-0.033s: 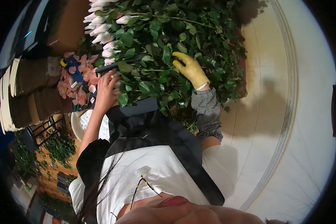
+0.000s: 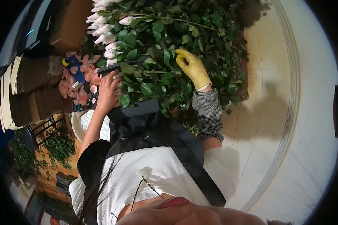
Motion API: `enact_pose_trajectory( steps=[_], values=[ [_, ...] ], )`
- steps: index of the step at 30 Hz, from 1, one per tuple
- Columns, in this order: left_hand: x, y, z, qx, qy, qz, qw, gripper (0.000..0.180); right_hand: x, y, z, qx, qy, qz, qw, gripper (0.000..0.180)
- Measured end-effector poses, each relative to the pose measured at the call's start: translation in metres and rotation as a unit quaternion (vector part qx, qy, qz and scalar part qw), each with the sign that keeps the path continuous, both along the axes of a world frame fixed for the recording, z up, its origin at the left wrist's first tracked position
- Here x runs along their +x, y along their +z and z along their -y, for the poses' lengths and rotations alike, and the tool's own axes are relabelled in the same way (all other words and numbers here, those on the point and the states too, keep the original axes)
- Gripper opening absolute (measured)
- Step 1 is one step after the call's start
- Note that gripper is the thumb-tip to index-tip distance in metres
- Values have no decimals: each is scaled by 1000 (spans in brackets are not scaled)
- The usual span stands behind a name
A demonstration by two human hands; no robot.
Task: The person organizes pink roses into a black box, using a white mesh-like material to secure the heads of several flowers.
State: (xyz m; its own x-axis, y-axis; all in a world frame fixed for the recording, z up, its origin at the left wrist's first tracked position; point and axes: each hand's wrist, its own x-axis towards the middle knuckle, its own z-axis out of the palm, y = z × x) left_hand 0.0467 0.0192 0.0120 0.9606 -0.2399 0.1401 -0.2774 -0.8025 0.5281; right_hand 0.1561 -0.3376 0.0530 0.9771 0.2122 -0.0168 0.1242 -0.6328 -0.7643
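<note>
Left hand [image 2: 108,92] bare, fingers bent, grip can't be told. Gloved right hand [image 2: 195,72] half-open over leaves. Leafy stems [image 2: 154,71] between, lying left to right; pale flower heads [image 2: 106,38] leftward, nearer left hand.

So, the fit: black apron [image 2: 133,116] with wide straps [image 2: 197,172] and a thin pale squiggle across the front, can't tell if it's thread or print. White tee [image 2: 139,163] under the apron, dark beaded cord necklace [image 2: 151,186] up past its top edge. Right of the apron, a black-and-white checked sleeve [image 2: 207,108] and yellow glove [image 2: 197,74]. Left hand [image 2: 108,93]'s bare.
</note>
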Motion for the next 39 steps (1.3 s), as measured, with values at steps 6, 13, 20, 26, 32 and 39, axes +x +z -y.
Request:
enact_pose_trajectory(
  steps=[6,13,20,26,32,39],
  values=[
    [2,4,2,17,-12,-7,1000,58,55,-42,-11,-466,134,34,874,21],
    [-1,8,0,5,-6,17,1000,58,53,20,-6,-256,-5,393,883,40],
    [-7,-1,-7,-47,16,-34,998,69,10,98,15,-207,83,316,922,52],
    [0,-12,-6,-42,9,0,999,63,-17,-9,36,-311,149,141,928,35],
    [-6,-25,-19,-11,23,-34,999,63,-43,-25,-28,-394,-16,265,880,33],
    [20,-8,-8,4,-60,-48,997,71,-47,-80,-1,-48,-125,133,982,53]
  ],
)
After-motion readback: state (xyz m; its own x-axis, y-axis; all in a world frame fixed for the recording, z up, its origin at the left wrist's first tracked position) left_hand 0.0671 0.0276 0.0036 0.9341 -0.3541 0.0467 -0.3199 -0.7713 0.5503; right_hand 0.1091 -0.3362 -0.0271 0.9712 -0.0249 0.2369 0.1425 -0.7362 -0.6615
